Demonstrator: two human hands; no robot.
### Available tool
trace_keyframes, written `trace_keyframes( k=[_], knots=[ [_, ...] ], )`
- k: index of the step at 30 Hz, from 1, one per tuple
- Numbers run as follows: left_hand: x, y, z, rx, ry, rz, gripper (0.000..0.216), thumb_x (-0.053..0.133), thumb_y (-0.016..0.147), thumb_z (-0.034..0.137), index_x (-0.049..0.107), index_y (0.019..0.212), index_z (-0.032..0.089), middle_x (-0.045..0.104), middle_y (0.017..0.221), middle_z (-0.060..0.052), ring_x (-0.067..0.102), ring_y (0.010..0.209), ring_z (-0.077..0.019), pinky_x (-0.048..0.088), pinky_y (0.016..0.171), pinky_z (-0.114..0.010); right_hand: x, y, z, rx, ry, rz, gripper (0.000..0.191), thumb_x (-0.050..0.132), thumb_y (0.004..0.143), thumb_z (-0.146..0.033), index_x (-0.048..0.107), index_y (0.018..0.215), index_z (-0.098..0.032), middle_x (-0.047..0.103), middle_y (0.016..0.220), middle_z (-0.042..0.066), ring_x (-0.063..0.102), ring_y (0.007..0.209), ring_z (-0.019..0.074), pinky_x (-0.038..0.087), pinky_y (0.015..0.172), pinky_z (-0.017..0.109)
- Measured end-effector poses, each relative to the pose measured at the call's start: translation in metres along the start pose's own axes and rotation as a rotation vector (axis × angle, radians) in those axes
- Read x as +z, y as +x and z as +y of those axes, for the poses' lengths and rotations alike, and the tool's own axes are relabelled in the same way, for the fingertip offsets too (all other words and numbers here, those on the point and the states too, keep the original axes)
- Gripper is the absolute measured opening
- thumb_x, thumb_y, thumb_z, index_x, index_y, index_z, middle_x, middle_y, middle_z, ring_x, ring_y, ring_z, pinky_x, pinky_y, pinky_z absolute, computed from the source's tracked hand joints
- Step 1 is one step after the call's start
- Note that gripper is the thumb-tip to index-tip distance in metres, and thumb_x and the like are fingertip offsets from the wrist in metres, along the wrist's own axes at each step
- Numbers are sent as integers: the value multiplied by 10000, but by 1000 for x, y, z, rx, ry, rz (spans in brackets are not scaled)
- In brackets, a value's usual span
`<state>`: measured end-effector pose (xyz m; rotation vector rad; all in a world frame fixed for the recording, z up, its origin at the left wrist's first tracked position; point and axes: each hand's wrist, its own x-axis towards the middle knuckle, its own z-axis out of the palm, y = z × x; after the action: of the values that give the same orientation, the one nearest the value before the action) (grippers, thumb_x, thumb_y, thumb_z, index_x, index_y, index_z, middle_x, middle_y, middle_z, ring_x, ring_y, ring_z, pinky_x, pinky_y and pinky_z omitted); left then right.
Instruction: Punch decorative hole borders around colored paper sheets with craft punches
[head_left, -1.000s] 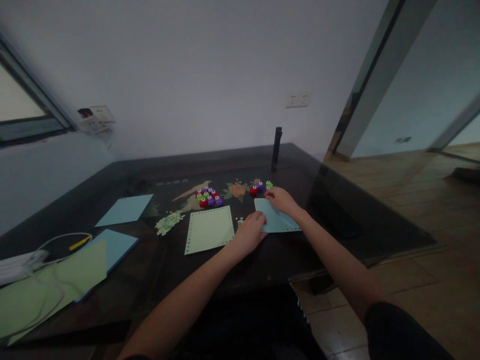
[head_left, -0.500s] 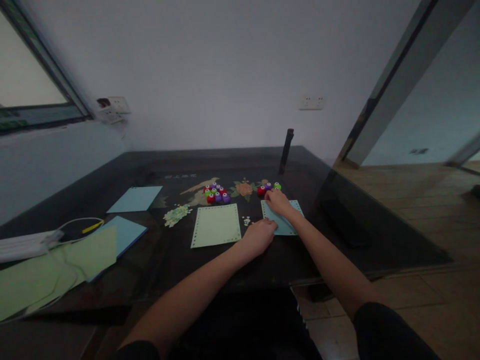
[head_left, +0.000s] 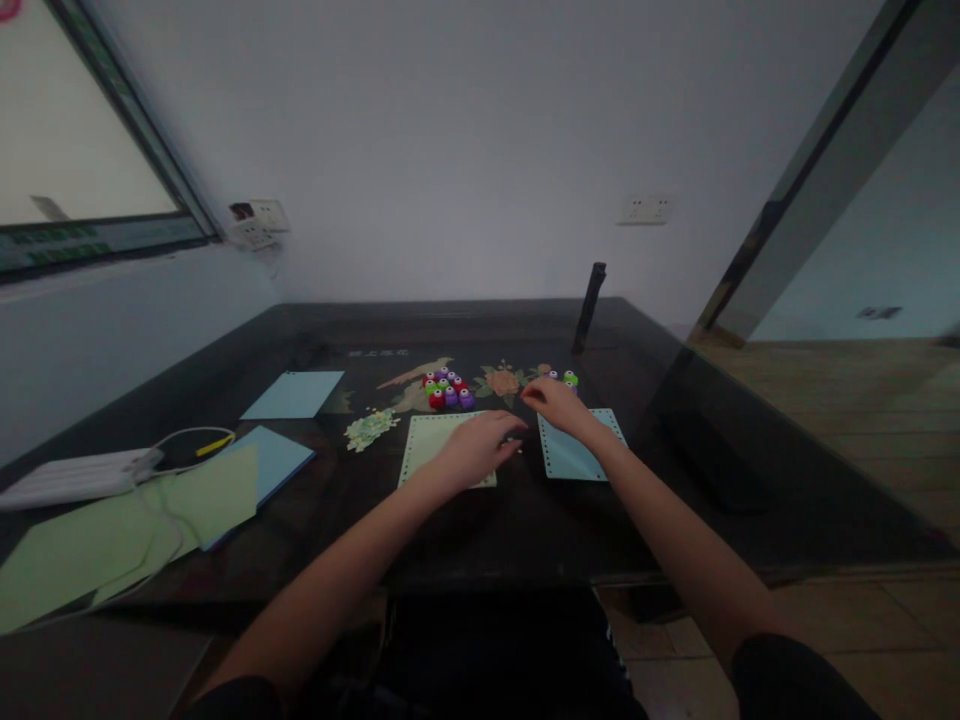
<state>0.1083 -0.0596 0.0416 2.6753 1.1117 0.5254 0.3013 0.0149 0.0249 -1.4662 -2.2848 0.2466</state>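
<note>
My left hand [head_left: 480, 447] hovers over the right part of a pale green sheet [head_left: 427, 437] with dark marks along its edges. Its thumb and fingers are apart, holding nothing visible. Fingers bent together in a pinch, my right hand [head_left: 559, 405] is above the top left of a light blue sheet [head_left: 574, 460], also marked along its edges. Whatever it may pinch is too small to make out. Behind it stand a few small round purple and green pieces [head_left: 571, 379] with white, dark-dotted tops. A larger cluster of red, green and purple ones [head_left: 448, 388] stands behind the green sheet.
A heap of small pale paper bits [head_left: 371, 429] lies left of the green sheet. Farther left are blue sheets [head_left: 295, 394], green sheets [head_left: 142, 520] and a white power strip [head_left: 79, 477] with cables. A dark upright post [head_left: 589, 308] stands at the back right.
My left hand has lifted off the blue sheet and moved left over the green one, its fingers spreading. My right hand has drawn slightly back from the small pieces. The camera view has shifted left.
</note>
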Motion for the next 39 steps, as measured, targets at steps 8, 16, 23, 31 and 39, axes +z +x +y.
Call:
trace_keyframes(
  k=[8, 16, 23, 31, 39],
  knots=[
    [-10, -43, -115, -353, 202, 108, 309, 520, 839, 294, 583, 1099, 140, 603, 1117, -126, 538, 1073, -248, 406, 942, -373, 42, 12, -65, -79, -129, -120, 309, 587, 813, -282, 629, 1081, -134, 608, 1148, 131, 508, 1123, 256, 394, 905, 344],
    [0, -44, -113, -376, 216, 0, 575, 633, 745, 441, 522, 1211, 122, 514, 1276, -172, 483, 1169, -300, 375, 980, -408, 60, 7, -69, -69, -250, -134, 423, 575, 824, -366, 555, 1190, -155, 526, 1215, 147, 416, 1175, 294, 404, 874, 412],
    [1, -47, -116, -353, 232, 19, 536, 605, 762, 467, 555, 1167, 119, 552, 1174, -161, 517, 1080, -281, 388, 950, -394, 64, 6, -68, -59, -232, -103, 398, 574, 827, -357, 577, 1164, -146, 534, 1160, 139, 464, 1101, 275, 418, 847, 369],
    [0, -46, -114, -354, 250, 21, 498, 625, 749, 442, 567, 1142, 141, 559, 1141, -143, 513, 1063, -278, 384, 941, -395, 63, 7, -67, -28, -219, -105, 398, 579, 817, -386, 591, 1138, -150, 524, 1171, 146, 435, 1138, 281, 411, 860, 371],
    [1, -47, -115, -354, 244, 20, 502, 617, 750, 454, 566, 1137, 138, 565, 1155, -149, 511, 1074, -287, 384, 938, -403, 62, 6, -67, -20, -190, -77, 376, 611, 792, -382, 593, 1088, -152, 533, 1155, 141, 459, 1117, 275, 414, 856, 377]
  ],
)
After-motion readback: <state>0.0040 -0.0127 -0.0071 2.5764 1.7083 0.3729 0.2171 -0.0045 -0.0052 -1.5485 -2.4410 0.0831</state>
